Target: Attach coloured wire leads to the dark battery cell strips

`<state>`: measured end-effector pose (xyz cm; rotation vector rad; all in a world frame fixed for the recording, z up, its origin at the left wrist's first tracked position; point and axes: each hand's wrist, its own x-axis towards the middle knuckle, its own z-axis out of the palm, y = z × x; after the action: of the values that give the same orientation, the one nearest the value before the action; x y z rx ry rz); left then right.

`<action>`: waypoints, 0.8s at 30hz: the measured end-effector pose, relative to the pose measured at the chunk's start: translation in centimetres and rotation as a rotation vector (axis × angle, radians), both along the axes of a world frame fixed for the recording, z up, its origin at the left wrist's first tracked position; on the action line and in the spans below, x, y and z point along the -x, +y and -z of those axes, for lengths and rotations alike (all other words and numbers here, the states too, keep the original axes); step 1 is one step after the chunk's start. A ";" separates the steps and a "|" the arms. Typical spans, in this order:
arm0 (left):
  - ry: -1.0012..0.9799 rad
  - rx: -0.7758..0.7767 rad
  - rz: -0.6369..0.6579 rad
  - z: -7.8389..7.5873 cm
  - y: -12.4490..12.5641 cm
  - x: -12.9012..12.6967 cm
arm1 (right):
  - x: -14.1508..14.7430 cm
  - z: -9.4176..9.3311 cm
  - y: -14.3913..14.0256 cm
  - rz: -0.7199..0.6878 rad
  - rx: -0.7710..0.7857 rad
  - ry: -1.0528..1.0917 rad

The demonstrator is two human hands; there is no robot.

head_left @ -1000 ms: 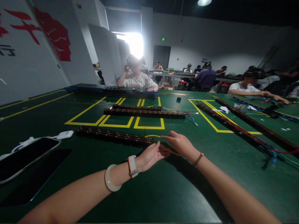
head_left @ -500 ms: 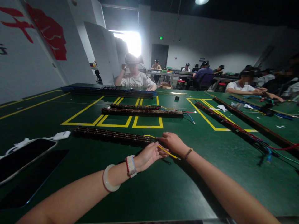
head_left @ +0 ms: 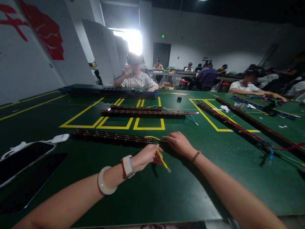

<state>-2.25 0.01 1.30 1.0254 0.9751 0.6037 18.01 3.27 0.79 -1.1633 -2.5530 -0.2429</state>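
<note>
My left hand, its wrist wearing a woven-strap watch and a pale bangle, is closed around a yellow wire whose ring terminal points down toward me. My right hand pinches a yellow stretch that runs from the end of a long dark bar. Whether both stretches are one wire I cannot tell, since fingers hide the part between. The bar lies flat on the green table to the left of my hands, with rows of thin metal lines along its top.
Farther off lie another dark bar with coloured leads, a long blue-edged piece and wired bars on the right. A phone is at left. A person sits across the table; others work behind.
My left hand has drawn back to the left and turned, swinging the ring terminal end nearer to me. My right hand has shifted slightly away from it, and the yellow wire between bar and fingers shows more.
</note>
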 end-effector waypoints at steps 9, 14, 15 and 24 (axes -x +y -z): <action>0.677 -0.411 0.251 -0.7 1.3 0.6 | 0.5 0.7 0.2 0.000 0.001 0.003; 0.883 -0.773 0.148 -1.1 0.5 0.6 | 0.7 0.5 0.1 0.015 0.065 0.038; 0.869 -0.794 0.095 -0.9 0.3 0.5 | 0.8 0.4 0.0 0.013 0.092 0.060; 0.621 -0.797 -0.060 0.2 -0.2 0.4 | 1.5 0.0 -1.0 0.026 0.359 0.193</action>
<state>-2.67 -0.16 1.05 1.9736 1.3414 0.7650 16.46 2.26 0.79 -1.2724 -2.4722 0.3213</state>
